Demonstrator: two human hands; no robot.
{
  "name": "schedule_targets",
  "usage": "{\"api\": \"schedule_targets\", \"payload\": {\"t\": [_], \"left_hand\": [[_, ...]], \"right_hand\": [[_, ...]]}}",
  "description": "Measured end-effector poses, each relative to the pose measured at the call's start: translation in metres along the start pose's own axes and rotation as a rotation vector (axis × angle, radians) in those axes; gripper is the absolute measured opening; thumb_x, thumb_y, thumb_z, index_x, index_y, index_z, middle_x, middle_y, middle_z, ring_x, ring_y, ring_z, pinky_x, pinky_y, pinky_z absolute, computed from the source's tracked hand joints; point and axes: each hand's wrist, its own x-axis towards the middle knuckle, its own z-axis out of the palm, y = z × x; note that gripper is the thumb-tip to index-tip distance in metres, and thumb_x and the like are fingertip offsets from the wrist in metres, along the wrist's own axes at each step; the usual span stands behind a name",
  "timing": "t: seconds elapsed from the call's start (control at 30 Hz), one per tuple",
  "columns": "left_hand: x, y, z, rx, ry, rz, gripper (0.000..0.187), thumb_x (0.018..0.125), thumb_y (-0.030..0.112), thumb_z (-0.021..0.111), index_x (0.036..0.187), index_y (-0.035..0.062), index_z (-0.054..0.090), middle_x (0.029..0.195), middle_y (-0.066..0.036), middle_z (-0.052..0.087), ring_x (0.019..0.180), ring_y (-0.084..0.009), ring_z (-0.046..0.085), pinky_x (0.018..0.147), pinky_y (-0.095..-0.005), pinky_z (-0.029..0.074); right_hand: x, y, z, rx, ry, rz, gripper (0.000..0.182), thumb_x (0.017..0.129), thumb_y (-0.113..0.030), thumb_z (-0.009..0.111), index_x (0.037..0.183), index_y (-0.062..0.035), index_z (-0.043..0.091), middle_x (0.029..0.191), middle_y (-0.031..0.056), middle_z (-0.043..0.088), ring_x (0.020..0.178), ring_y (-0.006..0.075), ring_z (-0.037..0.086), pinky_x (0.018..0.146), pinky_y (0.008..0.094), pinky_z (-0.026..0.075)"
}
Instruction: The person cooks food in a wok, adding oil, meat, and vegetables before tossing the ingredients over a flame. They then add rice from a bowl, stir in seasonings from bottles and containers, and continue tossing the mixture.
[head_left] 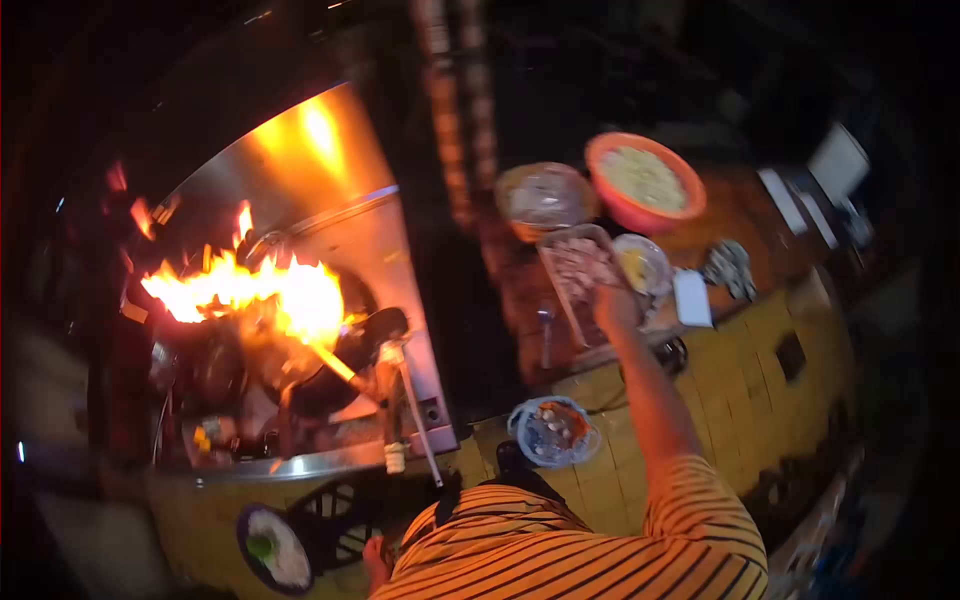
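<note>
Right hand (612, 304) at edge of tray (569, 308)

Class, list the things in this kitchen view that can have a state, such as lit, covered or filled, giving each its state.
Flames: burning bright above the stove
Right hand: reaching to the metal tray; grip unclear
Metal tray: uncovered, holding pinkish pieces
Orange bowl: uncovered, filled with pale food
Clear container: uncovered, mixed pieces inside
Dark-rimmed basin: uncovered, holding white food and something green
</note>
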Motion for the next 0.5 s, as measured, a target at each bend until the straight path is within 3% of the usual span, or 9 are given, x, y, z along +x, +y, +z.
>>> {"api": "schedule_targets", "payload": {"t": [0.03, 0.07, 0.1, 0.17, 0.27, 0.33, 0.43, 0.47, 0.5], "left_hand": [[0.002, -0.029, -0.004, -0.436, -0.045, -0.001, 0.036, 0.095, 0.033, 0.049, 0.092, 0.0006, 0.064, 0.064, -0.006, 0.057, 0.060, -0.0181, 0.056, 0.056, -0.0349, 0.044], [-0.009, -0.024, -0.003, -0.086, 0.012, 0.132, 0.037, 0.096, 0.033, 0.048, 0.092, 0.0003, 0.064, 0.066, -0.006, 0.059, 0.060, -0.0177, 0.057, 0.056, -0.0340, 0.045], [-0.008, -0.014, -0.002, 0.276, 0.071, 0.230, 0.037, 0.097, 0.033, 0.048, 0.093, -0.0001, 0.065, 0.068, -0.007, 0.061, 0.060, -0.0173, 0.058, 0.055, -0.0331, 0.045], [-0.031, 0.022, 0.006, 0.111, 0.113, -0.108, 0.036, 0.098, 0.030, 0.046, 0.095, 0.0006, 0.066, 0.069, -0.008, 0.062, 0.062, -0.0164, 0.060, 0.057, -0.0328, 0.047], [-0.057, 0.072, 0.003, 0.328, 0.156, -0.044, 0.036, 0.098, 0.030, 0.046, 0.097, 0.0010, 0.066, 0.071, -0.009, 0.063, 0.063, -0.0175, 0.061, 0.058, -0.0334, 0.049], [-0.062, 0.068, -0.007, 0.306, 0.173, -0.048, 0.036, 0.097, 0.031, 0.047, 0.096, 0.0009, 0.066, 0.071, -0.010, 0.063, 0.063, -0.0184, 0.061, 0.059, -0.0342, 0.050], [-0.051, 0.021, -0.033, 0.230, 0.182, -0.074, 0.038, 0.095, 0.034, 0.048, 0.096, 0.0003, 0.066, 0.072, -0.011, 0.063, 0.063, -0.0212, 0.062, 0.061, -0.0363, 0.051], [-0.038, -0.014, -0.044, 0.177, 0.160, -0.089, 0.039, 0.095, 0.035, 0.047, 0.096, -0.0002, 0.066, 0.073, -0.011, 0.064, 0.063, -0.0231, 0.062, 0.062, -0.0377, 0.051], [-0.019, -0.065, -0.063, 0.146, 0.154, -0.048, 0.040, 0.094, 0.035, 0.047, 0.096, -0.0006, 0.066, 0.073, -0.012, 0.064, 0.063, -0.0250, 0.062, 0.063, -0.0393, 0.051]], "right_hand": [[0.003, 0.006, -0.007, -0.104, -0.092, -0.051, 0.019, 0.087, -0.019, 0.052, 0.086, -0.0087, 0.068, 0.077, 0.0165, 0.068, 0.071, 0.0345, 0.066, 0.064, 0.0475, 0.051], [0.002, -0.010, -0.030, 0.563, -0.212, 0.408, 0.023, 0.090, -0.022, 0.049, 0.087, -0.0077, 0.067, 0.076, 0.0154, 0.068, 0.068, 0.0371, 0.065, 0.060, 0.0499, 0.049], [0.010, 0.018, 0.009, 0.155, 0.144, -0.017, 0.025, 0.093, -0.024, 0.048, 0.089, -0.0073, 0.066, 0.072, 0.0142, 0.067, 0.064, 0.0362, 0.065, 0.056, 0.0502, 0.047], [0.015, 0.001, -0.015, -0.079, 0.079, 0.058, 0.027, 0.093, -0.026, 0.050, 0.093, -0.0039, 0.064, 0.079, 0.0161, 0.067, 0.066, 0.0326, 0.065, 0.058, 0.0467, 0.049], [0.030, 0.049, 0.026, 0.263, 0.253, 0.027, 0.023, 0.093, -0.020, 0.050, 0.101, -0.0039, 0.064, 0.078, 0.0123, 0.066, 0.073, 0.0301, 0.067, 0.059, 0.0460, 0.051], [0.034, 0.052, 0.023, 1.029, -0.176, 0.779, 0.019, 0.091, -0.022, 0.054, 0.097, -0.0066, 0.063, 0.070, 0.0076, 0.064, 0.069, 0.0297, 0.067, 0.055, 0.0402, 0.052], [0.031, 0.053, 0.024, 1.406, -0.231, 0.845, 0.024, 0.092, -0.021, 0.055, 0.112, -0.0089, 0.058, 0.080, 0.0038, 0.056, 0.078, 0.0239, 0.062, 0.067, 0.0385, 0.054], [0.008, 0.025, 0.011, 1.665, -0.186, 0.595, 0.018, 0.092, -0.022, 0.054, 0.105, -0.0092, 0.058, 0.085, 0.0054, 0.056, 0.077, 0.0228, 0.060, 0.066, 0.0386, 0.055], [-0.003, -0.018, -0.037, 1.598, -0.232, 0.802, 0.016, 0.092, -0.018, 0.052, 0.106, -0.0098, 0.055, 0.085, 0.0057, 0.056, 0.080, 0.0224, 0.060, 0.062, 0.0401, 0.055]]}}
